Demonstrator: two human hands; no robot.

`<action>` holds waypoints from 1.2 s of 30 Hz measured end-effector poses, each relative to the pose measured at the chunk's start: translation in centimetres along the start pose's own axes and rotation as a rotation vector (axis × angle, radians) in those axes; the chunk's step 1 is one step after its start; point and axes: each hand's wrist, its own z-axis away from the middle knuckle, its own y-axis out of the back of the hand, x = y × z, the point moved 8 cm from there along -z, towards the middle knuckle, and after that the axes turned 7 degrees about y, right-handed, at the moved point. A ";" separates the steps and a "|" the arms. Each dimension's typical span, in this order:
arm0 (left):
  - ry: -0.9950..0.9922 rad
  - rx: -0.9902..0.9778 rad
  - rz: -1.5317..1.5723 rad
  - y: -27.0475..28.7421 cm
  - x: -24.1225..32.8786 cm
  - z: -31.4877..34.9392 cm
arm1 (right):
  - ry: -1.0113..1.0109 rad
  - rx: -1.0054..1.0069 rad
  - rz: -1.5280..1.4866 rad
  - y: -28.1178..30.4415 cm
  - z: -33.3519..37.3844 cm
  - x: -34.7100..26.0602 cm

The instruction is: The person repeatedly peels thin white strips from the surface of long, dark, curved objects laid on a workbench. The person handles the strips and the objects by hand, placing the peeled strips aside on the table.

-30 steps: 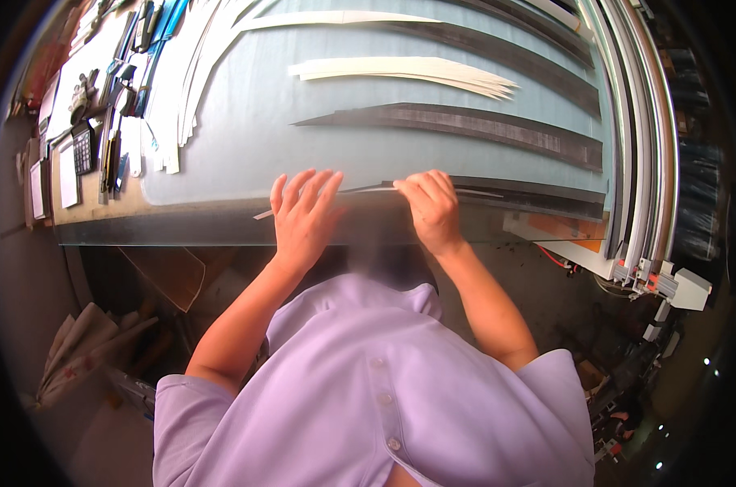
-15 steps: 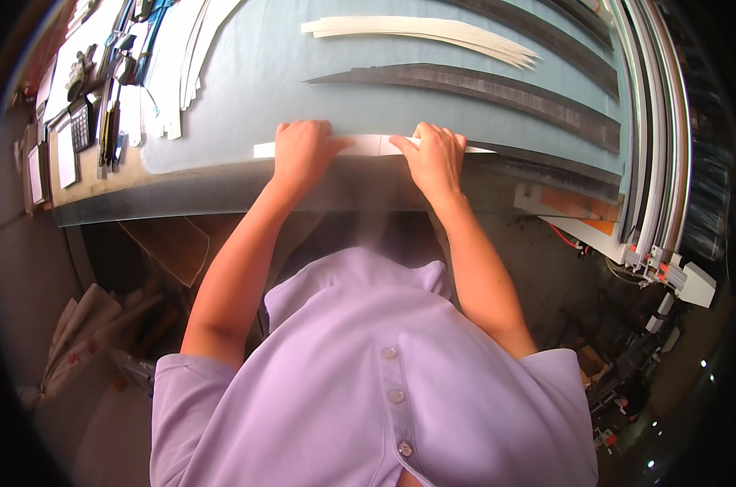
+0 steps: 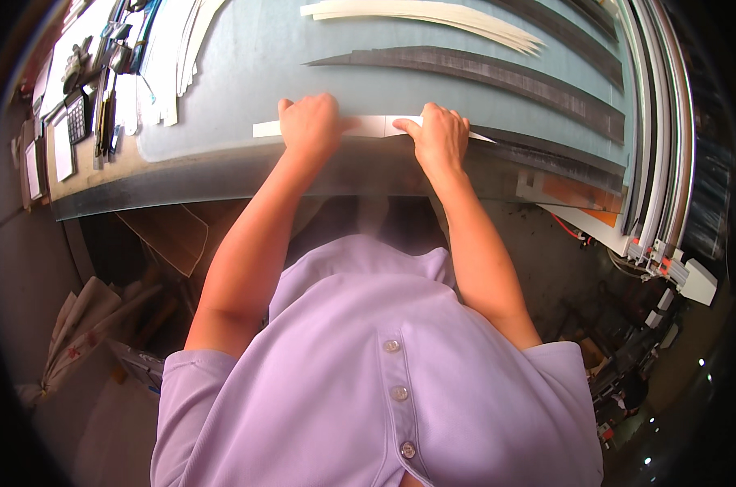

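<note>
A narrow white strip [image 3: 374,127], looking like paper or card, lies along the near edge of the glass-topped table, with a thin line across its middle. My left hand [image 3: 309,126] is closed over the strip's left part, its thumb stretched along it and smeared by motion. On the right part, my right hand [image 3: 443,140] grips with curled fingers, the thumb pressing the strip's face. The fingertips of both hands are hidden. Beyond my hands lies a long dark strip [image 3: 482,66], and another dark strip [image 3: 546,158] runs out beside my right hand.
A fanned stack of cream strips [image 3: 425,18] lies farther back. At the left are white sheets [image 3: 191,49], a calculator [image 3: 77,118] and several dark tools. Metal rails [image 3: 656,122] border the right side. The table's near edge [image 3: 222,188] crosses in front of me.
My left hand has shifted slightly right along the white strip, its wrist raised. My right hand stays on the strip. The whole view has tilted a little, so the table appears higher.
</note>
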 end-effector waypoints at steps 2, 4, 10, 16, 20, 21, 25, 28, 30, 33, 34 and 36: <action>-0.012 0.055 -0.011 0.0 0.2 0.1 | -0.001 0.018 0.002 0.0 0.0 0.0; -0.004 0.041 -0.007 0.0 0.2 0.1 | -0.010 0.011 0.001 -0.1 0.0 0.0; 0.005 0.034 -0.001 -0.1 0.0 0.1 | 0.017 0.036 -0.003 -0.2 0.2 0.0; 0.011 0.019 -0.008 -0.4 -0.2 0.0 | 0.024 0.059 -0.012 -0.3 0.2 0.1; 0.007 0.029 0.005 -0.5 -0.3 0.0 | 0.030 0.065 -0.014 -0.4 0.2 0.1; 0.005 0.031 0.001 -0.4 -0.3 0.0 | 0.034 0.069 -0.013 -0.3 0.3 0.0; 0.012 0.022 -0.002 -0.4 -0.3 0.0 | 0.040 0.071 -0.011 -0.4 0.2 0.0; 0.015 0.012 0.003 -0.3 -0.1 0.0 | 0.044 0.085 0.002 -0.5 0.3 0.1; 0.012 0.016 0.003 -0.2 -0.1 0.1 | 0.047 0.091 0.014 -0.5 0.3 0.0; 0.001 0.036 0.012 -0.1 -0.1 0.2 | 0.040 0.085 0.029 -0.6 0.2 -0.1; -0.002 0.044 0.021 -0.1 -0.1 0.2 | 0.036 0.080 0.030 -0.7 0.2 -0.1; -0.001 0.048 0.026 -0.1 -0.1 0.2 | 0.031 0.069 0.032 -0.7 0.1 -0.1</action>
